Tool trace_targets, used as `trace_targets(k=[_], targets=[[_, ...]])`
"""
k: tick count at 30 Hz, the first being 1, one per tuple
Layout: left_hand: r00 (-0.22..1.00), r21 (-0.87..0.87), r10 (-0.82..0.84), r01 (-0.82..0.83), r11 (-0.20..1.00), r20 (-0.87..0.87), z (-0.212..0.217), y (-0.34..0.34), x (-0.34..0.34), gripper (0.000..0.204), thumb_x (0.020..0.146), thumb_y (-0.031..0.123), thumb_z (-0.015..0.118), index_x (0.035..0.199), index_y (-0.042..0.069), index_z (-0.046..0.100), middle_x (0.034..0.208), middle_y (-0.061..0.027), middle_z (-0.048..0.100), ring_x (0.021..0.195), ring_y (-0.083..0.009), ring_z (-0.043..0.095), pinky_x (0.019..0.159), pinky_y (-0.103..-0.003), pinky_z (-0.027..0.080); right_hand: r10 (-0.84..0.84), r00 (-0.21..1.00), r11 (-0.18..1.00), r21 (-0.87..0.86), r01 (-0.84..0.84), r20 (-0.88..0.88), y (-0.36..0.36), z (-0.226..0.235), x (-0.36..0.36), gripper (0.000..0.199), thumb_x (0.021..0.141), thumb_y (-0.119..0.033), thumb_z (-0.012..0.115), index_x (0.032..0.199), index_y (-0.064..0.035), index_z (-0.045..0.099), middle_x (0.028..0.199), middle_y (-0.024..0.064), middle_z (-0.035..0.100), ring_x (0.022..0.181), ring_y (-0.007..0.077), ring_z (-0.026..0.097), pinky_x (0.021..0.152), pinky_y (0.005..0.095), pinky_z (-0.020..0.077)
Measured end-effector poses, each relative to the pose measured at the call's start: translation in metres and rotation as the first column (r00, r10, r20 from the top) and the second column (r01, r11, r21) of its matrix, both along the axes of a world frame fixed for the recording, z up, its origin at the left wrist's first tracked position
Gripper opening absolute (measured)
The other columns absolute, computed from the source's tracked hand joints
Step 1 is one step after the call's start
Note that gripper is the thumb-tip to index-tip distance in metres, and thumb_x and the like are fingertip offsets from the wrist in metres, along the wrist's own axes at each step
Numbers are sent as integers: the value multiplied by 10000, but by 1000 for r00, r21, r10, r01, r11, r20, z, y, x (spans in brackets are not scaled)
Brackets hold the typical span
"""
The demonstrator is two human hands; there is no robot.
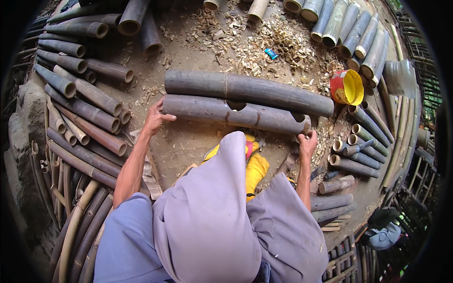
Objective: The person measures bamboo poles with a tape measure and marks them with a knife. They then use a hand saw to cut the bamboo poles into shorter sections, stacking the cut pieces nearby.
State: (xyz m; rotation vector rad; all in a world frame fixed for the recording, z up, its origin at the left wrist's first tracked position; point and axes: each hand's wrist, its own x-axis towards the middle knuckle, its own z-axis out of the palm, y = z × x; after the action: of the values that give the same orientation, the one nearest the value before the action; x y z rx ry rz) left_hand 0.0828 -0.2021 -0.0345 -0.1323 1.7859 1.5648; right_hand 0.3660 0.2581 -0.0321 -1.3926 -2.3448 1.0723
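A dark bamboo tube (pixel 198 108) lies crosswise before my knees, with two curved notches cut into its upper side, one near the middle and one close to its right end. My left hand (pixel 155 119) grips its left end, fingers at the rim and thumb stretched along the near side. At the right end, my right hand (pixel 307 142) holds the tube with bent fingers and the thumb near the rim. Just beyond it, alongside, lies a second bamboo tube (pixel 273 94) with a pale node ring and no visible notch.
Cut bamboo tubes (pixel 92 92) are stacked on the left, and more tubes (pixel 349 26) lie at the far right. A red and yellow bucket (pixel 348 87) stands past the tubes' right end. Wood shavings (pixel 292 45) and a small blue packet (pixel 271 54) litter the ground.
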Motion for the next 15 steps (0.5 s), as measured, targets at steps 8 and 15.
trace_targets(k=[8,15], targets=[[999,-13,23,-24,1000,-32,8,0,3,932,571,-163,704,1427,27,388,1240,-94,588,1111,-197,562,949,-316,456,426,852,806,300,-511,306,-46,72,-72,984,601,-151,791,1459,-162,310,1484,171,256,1353,409,253,1079,583,250],[999,-14,27,-26,1000,18,9,7,-1,908,596,-163,703,1426,35,392,1236,-89,590,1105,-183,567,922,-303,474,639,624,641,137,-755,450,-68,69,-130,1214,456,-364,909,1481,-216,274,1489,107,274,1389,395,215,1082,619,235]])
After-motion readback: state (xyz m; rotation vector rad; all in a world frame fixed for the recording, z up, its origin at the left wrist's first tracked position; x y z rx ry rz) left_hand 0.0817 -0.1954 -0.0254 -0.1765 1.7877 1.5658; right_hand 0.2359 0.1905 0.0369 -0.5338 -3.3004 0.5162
